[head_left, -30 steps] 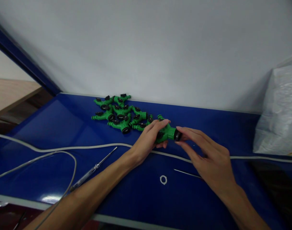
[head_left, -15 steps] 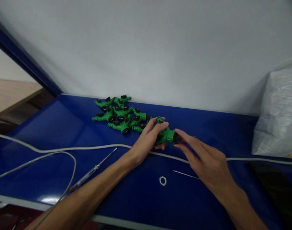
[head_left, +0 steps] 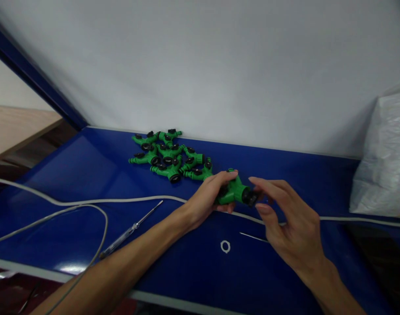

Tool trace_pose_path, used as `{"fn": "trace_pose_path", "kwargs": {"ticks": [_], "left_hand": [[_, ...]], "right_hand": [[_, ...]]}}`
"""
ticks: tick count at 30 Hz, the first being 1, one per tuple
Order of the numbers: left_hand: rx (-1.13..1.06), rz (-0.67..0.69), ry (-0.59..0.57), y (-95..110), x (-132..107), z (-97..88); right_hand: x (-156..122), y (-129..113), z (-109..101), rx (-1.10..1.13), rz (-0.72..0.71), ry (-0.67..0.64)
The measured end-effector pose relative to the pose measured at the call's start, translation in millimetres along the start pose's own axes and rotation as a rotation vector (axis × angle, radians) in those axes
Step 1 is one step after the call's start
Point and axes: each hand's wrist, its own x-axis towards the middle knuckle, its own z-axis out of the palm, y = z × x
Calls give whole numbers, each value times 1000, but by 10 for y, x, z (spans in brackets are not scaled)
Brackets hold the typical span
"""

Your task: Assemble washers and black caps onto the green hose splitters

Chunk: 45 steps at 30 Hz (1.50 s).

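Observation:
My left hand point(head_left: 208, 194) is wrapped round the body of a green Y-shaped hose splitter point(head_left: 235, 192), whose black collar point(head_left: 248, 197) points right. My right hand point(head_left: 293, 221) is beside that collar, thumb and forefinger apart with a gap between them; its other fingers are curled and partly hidden. Left of my left hand, several similar green splitters point(head_left: 168, 152) with black valve levers lie in a cluster on the blue table. Nearer to me, a flat white ring point(head_left: 225, 246) and a thin metal rod point(head_left: 253, 236) rest on the table; my right hand covers part of the rod.
A screwdriver point(head_left: 127, 234) with a clear handle lies beside my left forearm. Pale cable point(head_left: 121, 201) crosses the blue tabletop point(head_left: 278, 271) and loops at the left. On the right stands a plastic-wrapped bundle point(head_left: 380, 175). Behind the table rises a white wall point(head_left: 219, 78).
My right thumb and forefinger have come off the splitter's black end and spread apart. The splitter, still in my left hand, has shifted slightly right and tilted, showing more of its black collar.

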Motion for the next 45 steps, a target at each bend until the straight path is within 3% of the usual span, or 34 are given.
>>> {"fn": "trace_pose_path", "kwargs": {"ticks": [3,6,11,15,22,25,29,34,40,43,45], "left_hand": [[-49,-24,-6,-8,15,-31],[-73,-34,5,-22,29,-39],[-41,7,29,-54,58,-18],[-43,37,63,-55,66,-5],[-89,29,80,-82,82,-10],[-83,61,104,-81,70,16],[-86,68,163,-72,28,62],[-44,106,167,-82,-4,84],[27,125,216,-123,10,85],[134,154,218,-179,19,50],[215,179,193,-208,11,26]], "right_hand": [[-5,-13,33,18,-60,-20],[-36,-28,139,58,16,22],[-69,-26,274,330,339,68],[-4,18,224,637,625,44],[21,45,153,979,989,-4],[20,43,157,987,1049,6],[53,53,136,833,950,-12],[23,95,146,650,752,105],[-119,226,140,244,386,-169],[-131,270,106,148,166,-270],[-128,297,81,134,94,-292]]}}
